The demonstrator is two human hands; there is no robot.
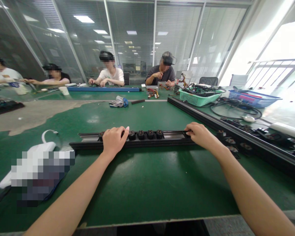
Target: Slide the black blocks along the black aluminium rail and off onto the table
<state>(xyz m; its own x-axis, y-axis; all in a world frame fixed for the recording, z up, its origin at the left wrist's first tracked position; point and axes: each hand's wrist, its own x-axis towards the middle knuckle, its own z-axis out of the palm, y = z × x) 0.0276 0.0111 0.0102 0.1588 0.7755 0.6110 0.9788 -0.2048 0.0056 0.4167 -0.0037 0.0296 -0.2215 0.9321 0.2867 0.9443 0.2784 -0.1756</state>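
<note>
A long black metal rail (135,144), shaped like an open channel, lies crosswise on the green table in front of me. Several black socket blocks (141,134) sit in a row in its middle, with bare metallic channel floor to either side. My left hand (114,140) is closed over the rail's left half, fingers curled across the far edge beside the blocks. At the right end, my right hand (199,133) is closed with thumb and fingertips pinched together at the channel. What lies between those fingertips is too small and dark to make out.
Another long black rail (194,113) runs diagonally on the right, with loose black parts beyond it. A green basket (199,99) of cables and a blue basket (254,100) stand behind. A white pouch (39,152) lies left. Several people sit across the table (152,183).
</note>
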